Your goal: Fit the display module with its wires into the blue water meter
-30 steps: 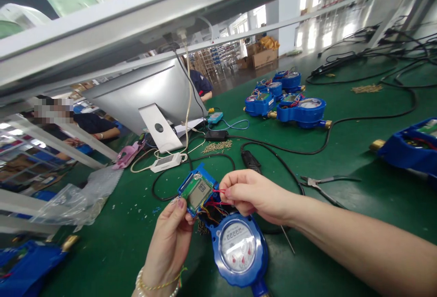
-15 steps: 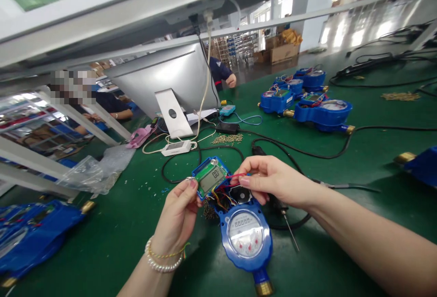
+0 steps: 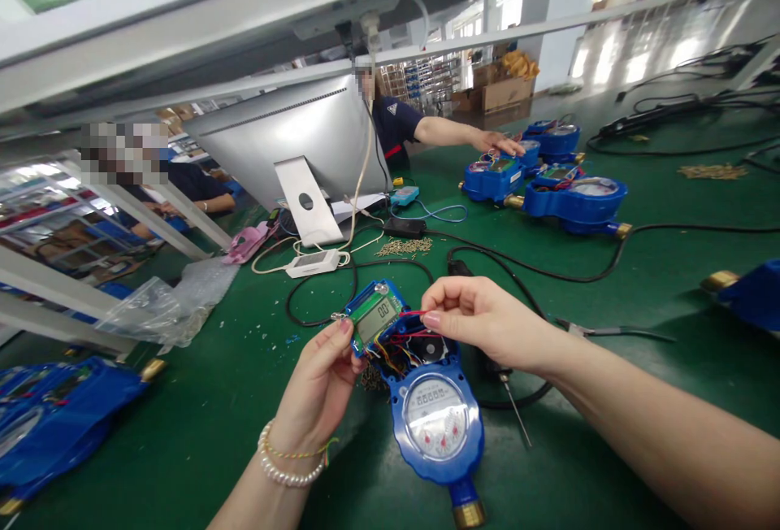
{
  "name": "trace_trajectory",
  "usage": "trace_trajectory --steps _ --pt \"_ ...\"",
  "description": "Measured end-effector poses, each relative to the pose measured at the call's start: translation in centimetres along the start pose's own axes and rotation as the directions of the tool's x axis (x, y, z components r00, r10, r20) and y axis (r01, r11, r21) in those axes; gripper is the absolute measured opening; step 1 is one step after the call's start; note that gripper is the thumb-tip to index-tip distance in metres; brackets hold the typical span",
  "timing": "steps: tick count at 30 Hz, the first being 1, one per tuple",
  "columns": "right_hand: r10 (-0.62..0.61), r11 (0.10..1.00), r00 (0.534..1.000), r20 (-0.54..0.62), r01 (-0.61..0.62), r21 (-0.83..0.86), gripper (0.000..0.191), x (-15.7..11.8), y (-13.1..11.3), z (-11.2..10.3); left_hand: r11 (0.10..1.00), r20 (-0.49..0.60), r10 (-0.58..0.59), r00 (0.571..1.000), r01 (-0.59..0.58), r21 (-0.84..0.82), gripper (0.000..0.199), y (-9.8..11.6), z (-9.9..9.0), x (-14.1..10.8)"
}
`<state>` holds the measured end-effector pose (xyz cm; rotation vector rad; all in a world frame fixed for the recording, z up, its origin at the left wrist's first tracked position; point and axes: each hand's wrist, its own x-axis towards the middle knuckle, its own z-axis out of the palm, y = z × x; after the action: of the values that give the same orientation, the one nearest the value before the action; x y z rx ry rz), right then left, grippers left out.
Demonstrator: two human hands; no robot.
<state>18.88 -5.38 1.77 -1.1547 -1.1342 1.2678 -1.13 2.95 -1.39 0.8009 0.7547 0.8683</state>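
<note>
A blue water meter (image 3: 437,420) lies on the green table with its round dial facing up and a brass end toward me. Above the dial its housing is uncovered, showing coloured wires and a round black part. My left hand (image 3: 326,367) grips the edge of a green circuit board (image 3: 373,323) whose display reads "00"; the board is tilted up over the wiring. Between thumb and fingers of my right hand (image 3: 472,323) is a red wire (image 3: 413,314) that runs to the board's right side. Just right of the meter rests a screwdriver-like tool with a thin metal shaft (image 3: 517,412).
Several more blue meters (image 3: 576,205) stand at the back right, where a co-worker's hand (image 3: 496,142) touches one. Other meters (image 3: 54,416) lie at the left edge. A monitor (image 3: 292,148), small screws (image 3: 404,246), black cables and a plastic bag (image 3: 164,310) are around.
The co-worker behind the monitor has stretched an arm right to the back meters. My right hand has shifted slightly, and the red wire now shows more clearly between it and the board.
</note>
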Motion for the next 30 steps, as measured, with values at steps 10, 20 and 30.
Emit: trace_trajectory --steps 10,20,30 --pt "-0.075 0.986 0.996 -0.055 0.065 -0.155 0.017 -0.4 0.0 -0.1 0.978 0.059 0.118 0.991 -0.127 0.164 0.020 -0.3 -0.4 -0.4" --pt "-0.296 0.831 0.949 -0.104 0.203 -0.518 0.014 -1.4 -0.7 0.0 0.889 0.151 0.235 0.960 -0.275 0.365 0.022 0.2 -0.3 -1.1" --pt "0.044 0.938 0.999 -0.026 -0.051 -0.344 0.021 -1.1 -1.2 -0.7 0.853 0.153 0.265 0.952 -0.305 0.423 0.023 0.6 0.1 -1.8"
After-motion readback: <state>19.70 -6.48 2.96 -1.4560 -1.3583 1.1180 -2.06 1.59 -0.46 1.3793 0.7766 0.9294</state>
